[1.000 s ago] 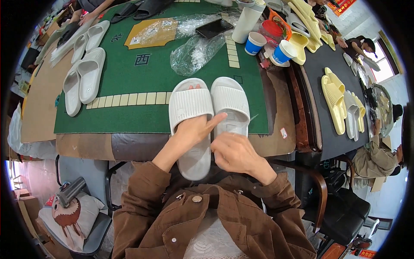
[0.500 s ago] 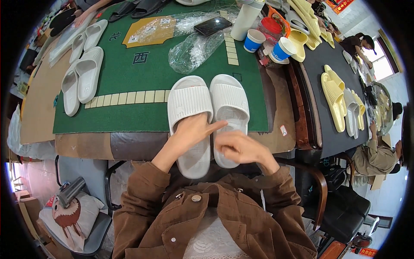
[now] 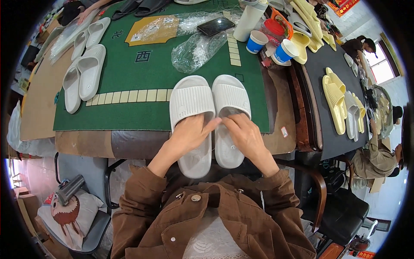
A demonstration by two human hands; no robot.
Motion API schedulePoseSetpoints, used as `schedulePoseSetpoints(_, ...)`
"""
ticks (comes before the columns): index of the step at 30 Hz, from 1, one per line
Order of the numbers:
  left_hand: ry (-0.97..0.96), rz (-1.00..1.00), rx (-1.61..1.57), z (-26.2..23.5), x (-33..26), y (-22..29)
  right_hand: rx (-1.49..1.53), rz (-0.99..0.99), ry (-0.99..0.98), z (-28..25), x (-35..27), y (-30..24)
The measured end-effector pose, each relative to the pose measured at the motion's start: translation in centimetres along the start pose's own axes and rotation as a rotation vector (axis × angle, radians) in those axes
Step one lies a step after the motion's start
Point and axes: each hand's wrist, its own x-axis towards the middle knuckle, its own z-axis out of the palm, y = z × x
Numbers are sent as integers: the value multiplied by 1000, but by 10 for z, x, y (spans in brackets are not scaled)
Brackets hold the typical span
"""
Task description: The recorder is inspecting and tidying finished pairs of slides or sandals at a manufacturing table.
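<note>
A pair of white ribbed slide slippers lies side by side at the near table edge, heels jutting past it. My left hand [image 3: 188,136] has its fingers under the strap of the left slipper [image 3: 192,103] and grips it, thumb stretched out over the inner edge. The fingertips are hidden inside. My right hand [image 3: 246,134] is closed at the strap opening of the right slipper [image 3: 232,100], fingers curled into it and partly hidden. Its index finger meets my left thumb between the two slippers.
A green mat [image 3: 116,77] covers the table. White slippers [image 3: 91,71] stand at left. Clear plastic wrap [image 3: 194,54], a black phone [image 3: 215,26], a white bottle [image 3: 249,21] and paper cups [image 3: 257,42] lie beyond. Yellow slippers [image 3: 335,102] sit on the right-hand table; several people are near it.
My right hand has moved from hovering curled over the right slipper into its strap opening. My left hand stays in the left slipper. The view has shifted slightly.
</note>
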Motion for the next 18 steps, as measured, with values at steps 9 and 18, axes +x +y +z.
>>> schedulePoseSetpoints(9,25,-15,-110,1,5,1,152,-54,24,-3,4,-9)
schedulePoseSetpoints(18,-16,-6,-93,0,13,2,123,-332,-171,-2,6,-14)
